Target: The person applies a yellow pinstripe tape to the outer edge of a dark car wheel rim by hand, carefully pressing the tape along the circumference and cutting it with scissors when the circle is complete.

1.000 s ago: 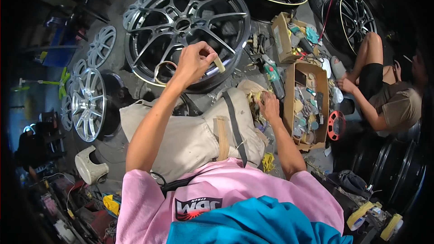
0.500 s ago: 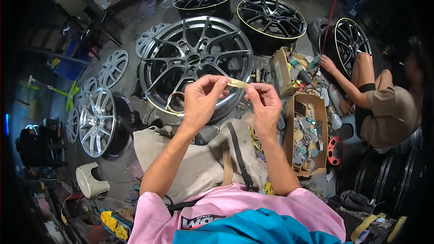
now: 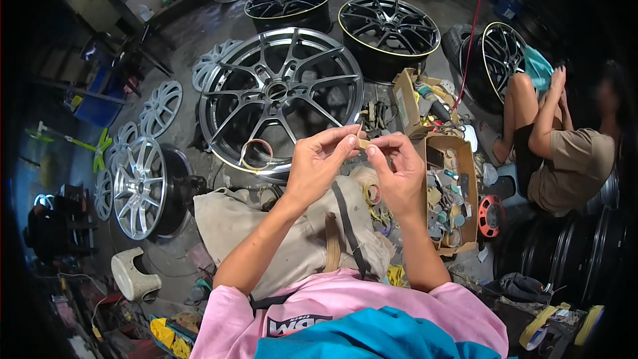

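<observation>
In front of me, my left hand (image 3: 319, 167) and my right hand (image 3: 400, 167) are close together, thumbs and forefingers pinching a small tan strip of masking tape (image 3: 363, 143). Most of the strip is covered by my fingers. Just beyond them a large grey multi-spoke wheel rim (image 3: 276, 92) leans with its face toward me. A ring-shaped roll of tape (image 3: 257, 153) rests against its near lower edge, where a pale yellow line of tape follows the lip.
An open cardboard box (image 3: 452, 193) of tape rolls and scraps stands on my right, with a smaller tool box (image 3: 415, 103) beyond. Black rims (image 3: 389, 26) stand farther back. A silver wheel (image 3: 139, 188) is at left. A co-worker (image 3: 571, 159) sits at right, holding a teal cloth (image 3: 538, 68).
My hands have come closer together and lower, and less of the tape strip shows between them. The co-worker has raised the teal cloth from the tool box to the black rim.
</observation>
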The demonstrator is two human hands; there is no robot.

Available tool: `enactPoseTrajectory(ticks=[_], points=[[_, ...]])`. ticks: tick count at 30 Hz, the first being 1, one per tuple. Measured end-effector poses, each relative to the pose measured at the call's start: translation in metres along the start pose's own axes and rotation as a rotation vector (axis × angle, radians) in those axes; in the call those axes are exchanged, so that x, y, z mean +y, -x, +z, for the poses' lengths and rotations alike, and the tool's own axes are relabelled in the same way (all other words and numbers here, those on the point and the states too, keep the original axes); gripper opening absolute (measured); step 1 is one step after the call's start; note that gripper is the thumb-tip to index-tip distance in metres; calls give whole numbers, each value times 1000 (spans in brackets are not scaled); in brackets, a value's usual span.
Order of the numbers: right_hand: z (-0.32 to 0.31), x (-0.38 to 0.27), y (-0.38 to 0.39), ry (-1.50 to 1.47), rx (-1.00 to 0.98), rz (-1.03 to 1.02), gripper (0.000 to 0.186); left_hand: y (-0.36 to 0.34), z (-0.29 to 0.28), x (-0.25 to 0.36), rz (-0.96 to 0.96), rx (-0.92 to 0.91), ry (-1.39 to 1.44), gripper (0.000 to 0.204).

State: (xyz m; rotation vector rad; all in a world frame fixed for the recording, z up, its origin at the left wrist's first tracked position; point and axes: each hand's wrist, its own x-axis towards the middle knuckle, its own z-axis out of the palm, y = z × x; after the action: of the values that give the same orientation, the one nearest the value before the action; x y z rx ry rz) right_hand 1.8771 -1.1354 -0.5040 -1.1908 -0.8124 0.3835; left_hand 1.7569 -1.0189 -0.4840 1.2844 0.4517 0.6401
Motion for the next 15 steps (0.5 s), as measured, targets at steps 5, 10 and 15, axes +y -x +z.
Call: enactPoseTrajectory(ticks=[5, 10, 15], points=[[-3, 4, 1, -114, -64, 95, 11, 6, -4, 6, -25, -66, -129, 32], [-1, 5, 1, -125, -118, 82, 12, 10, -6, 5, 75, -59, -246, 28], [7, -3, 0, 27, 81, 31, 27, 12, -4, 4, 122, 5, -394, 24]])
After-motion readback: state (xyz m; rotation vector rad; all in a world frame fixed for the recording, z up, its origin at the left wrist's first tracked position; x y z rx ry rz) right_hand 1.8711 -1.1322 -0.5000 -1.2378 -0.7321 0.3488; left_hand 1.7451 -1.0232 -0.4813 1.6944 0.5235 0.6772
